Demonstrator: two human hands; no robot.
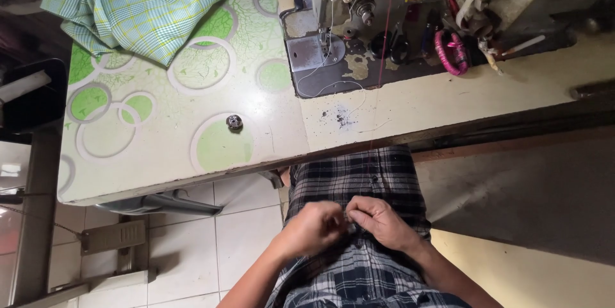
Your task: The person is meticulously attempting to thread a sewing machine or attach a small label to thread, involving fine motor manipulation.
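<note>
1. Metal, small and dark, is all I can make out of the small part (350, 226) pinched between my two hands, which are low over my lap, well below the front edge of the bench (192, 154).
2. My left hand (314, 228) is closed around one side of it, fingers together; my right hand (381, 221) meets it from the other side, fingers (359, 209) pressed on the part. What it is exactly I cannot tell, it is too hidden.
3. A thin thread (371, 154) seems to run from the sewing machine (346, 26) at the back of the bench down toward my hands. If I tug too hard it could snap or pull out of the machine.
4. I hold the part over my checked cloth (359, 180), not over the bench. If my grip slips, it could roll off my lap onto the tiled floor (237, 237) and under the bench.
5. A round metal bobbin (234, 121) lies loose on the bench, left of the machine and near the front edge. A knock from my knee could send it rolling off.
6. The green plaid fabric (141, 7) at the far left corner hangs partly past the bench, so it could slide off.
</note>
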